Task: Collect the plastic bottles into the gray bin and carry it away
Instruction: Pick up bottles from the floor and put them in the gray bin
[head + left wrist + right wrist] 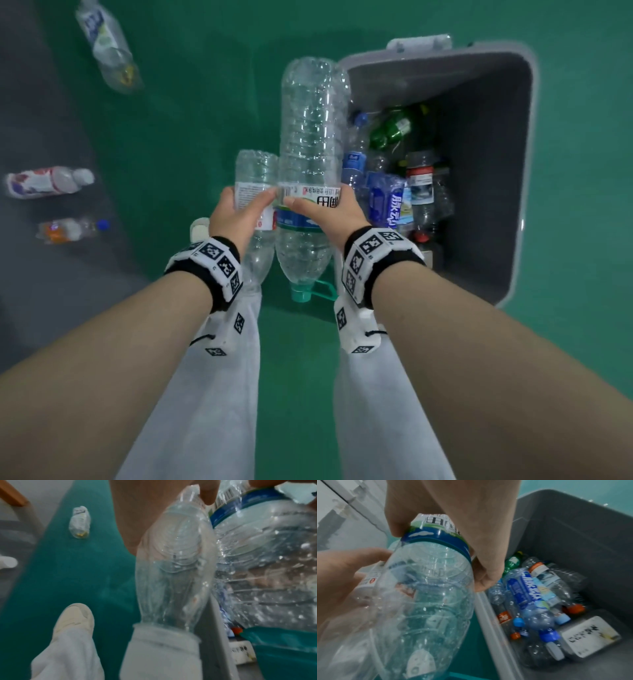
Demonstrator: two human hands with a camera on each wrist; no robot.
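Clear large bottle (310, 144) in right hand (329, 212), smaller bottle (255, 178) in left hand (236, 216), both grips wrapped tight beside gray bin (486, 178); next: swing over rim, release.

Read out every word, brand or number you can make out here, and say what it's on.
"脉动": on the blue-labelled bottle in the gray bin.
"田": label of the big clear bottle that the right hand grips; other characters hidden or blurred.
Small bottle in the left hand: print too small to read.
White sticker in the bin: black marks, illegible.
Bottles on the floor: labels blurred.
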